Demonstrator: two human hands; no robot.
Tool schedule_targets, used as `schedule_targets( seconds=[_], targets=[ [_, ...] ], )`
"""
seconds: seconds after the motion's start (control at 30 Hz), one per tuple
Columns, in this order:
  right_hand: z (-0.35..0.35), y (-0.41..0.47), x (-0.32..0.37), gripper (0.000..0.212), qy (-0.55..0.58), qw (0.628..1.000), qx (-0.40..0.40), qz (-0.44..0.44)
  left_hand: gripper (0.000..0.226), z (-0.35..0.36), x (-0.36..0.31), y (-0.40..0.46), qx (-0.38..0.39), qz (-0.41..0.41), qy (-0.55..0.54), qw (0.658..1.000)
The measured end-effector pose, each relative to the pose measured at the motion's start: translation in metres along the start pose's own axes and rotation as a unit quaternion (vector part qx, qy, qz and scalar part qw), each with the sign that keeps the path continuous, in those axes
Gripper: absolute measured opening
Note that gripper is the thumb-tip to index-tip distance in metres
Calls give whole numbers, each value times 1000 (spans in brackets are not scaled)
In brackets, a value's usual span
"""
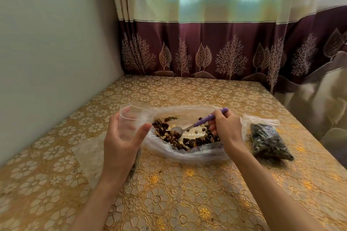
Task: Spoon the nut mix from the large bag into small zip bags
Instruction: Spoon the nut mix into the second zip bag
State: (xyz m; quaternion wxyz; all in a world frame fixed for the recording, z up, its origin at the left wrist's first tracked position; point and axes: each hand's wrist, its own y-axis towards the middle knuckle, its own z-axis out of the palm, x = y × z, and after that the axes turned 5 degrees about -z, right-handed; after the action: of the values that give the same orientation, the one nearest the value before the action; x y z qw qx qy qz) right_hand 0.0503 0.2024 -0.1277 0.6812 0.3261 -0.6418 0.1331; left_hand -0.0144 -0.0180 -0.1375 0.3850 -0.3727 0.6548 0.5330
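A large clear plastic bag (199, 153) lies open on the table, with brown and dark nut mix (170, 134) spread inside it. My right hand (226, 127) grips the purple handle of a spoon (201, 121); its metal bowl rests in the nut mix and looks empty. My left hand (120, 137) holds a small clear zip bag (131, 120) upright with its mouth held open, just left of the large bag. I see nothing inside the small bag.
A filled small bag of dark nut mix (268, 142) lies to the right of the large bag. More clear plastic (90, 155) lies flat under my left forearm. The table (187, 193) has a gold floral cloth, with a wall at left and curtains behind.
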Motion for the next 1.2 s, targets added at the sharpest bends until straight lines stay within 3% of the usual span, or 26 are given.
schedule_targets(
  seconds=[0.23,0.6,0.97,1.2],
  targets=[
    [3,0,-5,24,27,998,33,50,77,-1,2,1,6,1,10,1000],
    [-4,3,-1,28,79,994,-16,79,74,0,0,-2,8,18,36,999],
    [-11,0,37,26,173,985,-14,-3,80,2,2,0,26,-8,45,999],
    [0,-22,63,25,197,977,46,-70,77,4,3,-2,55,-35,34,997]
  ],
)
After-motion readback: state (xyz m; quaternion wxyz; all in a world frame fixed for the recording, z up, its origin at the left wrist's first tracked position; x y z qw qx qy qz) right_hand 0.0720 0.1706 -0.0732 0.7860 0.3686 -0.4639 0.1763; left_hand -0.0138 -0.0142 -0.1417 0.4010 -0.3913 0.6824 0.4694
